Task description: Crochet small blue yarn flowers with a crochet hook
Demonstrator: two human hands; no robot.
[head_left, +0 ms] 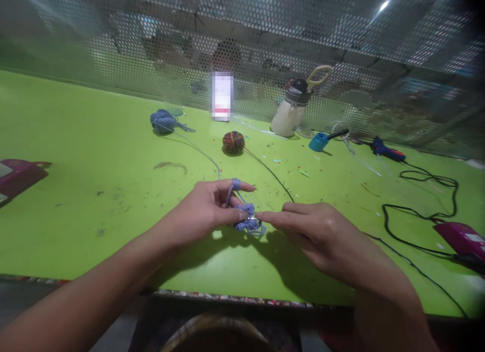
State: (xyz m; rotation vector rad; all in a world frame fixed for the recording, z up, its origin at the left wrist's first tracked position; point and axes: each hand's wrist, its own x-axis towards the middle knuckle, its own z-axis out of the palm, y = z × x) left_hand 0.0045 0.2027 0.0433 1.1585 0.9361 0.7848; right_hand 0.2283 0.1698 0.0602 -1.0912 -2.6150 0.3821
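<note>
My left hand [206, 205] pinches a small lavender-blue crochet piece [247, 209] between thumb and fingers, just above the front part of the table. Yarn of the same colour is wound round its outstretched index finger and runs back to a blue yarn ball [162, 122]. At the piece's right side, my right hand [320, 225] grips a thin silvery crochet hook [253, 219], its tip at the stitches. Most of the hook's handle is hidden by the right fingers. A dark multicoloured yarn ball [233, 142] lies beyond both hands, its strand trailing toward the right hand.
On the green table [113, 190], a blurred upright phone [222, 96] and a pale bottle [288, 112] stand near a perforated metal screen [170, 54]. To the right are a blue cup [319, 142], a glue gun [388, 150], black cords and a magenta object [462, 240]; another magenta object [22, 178] is left.
</note>
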